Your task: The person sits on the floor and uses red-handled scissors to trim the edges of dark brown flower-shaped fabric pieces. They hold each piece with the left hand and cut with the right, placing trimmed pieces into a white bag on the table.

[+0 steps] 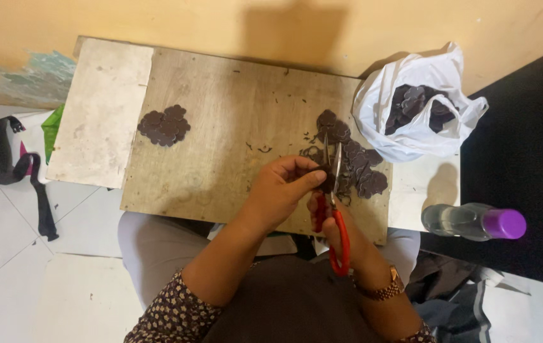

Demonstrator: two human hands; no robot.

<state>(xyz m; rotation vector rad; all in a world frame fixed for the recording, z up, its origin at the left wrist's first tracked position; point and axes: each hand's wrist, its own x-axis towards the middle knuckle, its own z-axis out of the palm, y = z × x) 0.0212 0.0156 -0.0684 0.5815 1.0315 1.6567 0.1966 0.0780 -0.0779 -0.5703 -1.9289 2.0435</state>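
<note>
Left hand (278, 190) pinching a small dark piece (326, 179), right hand (341, 232) just to its right closed in the red scissors (333, 209), blades running away toward the far pile (351, 162) on the board (220, 127).

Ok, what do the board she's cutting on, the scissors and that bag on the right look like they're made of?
The board looks like bare plywood: matte, pale brown, faint grain, scuffed. The scissors seem to have grey metal blades, dull in this light, and glossy red handles, probably plastic, held in the right hand. The bag looks like thin white plastic film: crinkled, slightly shiny, with dark flower-shaped pieces showing inside.
</note>
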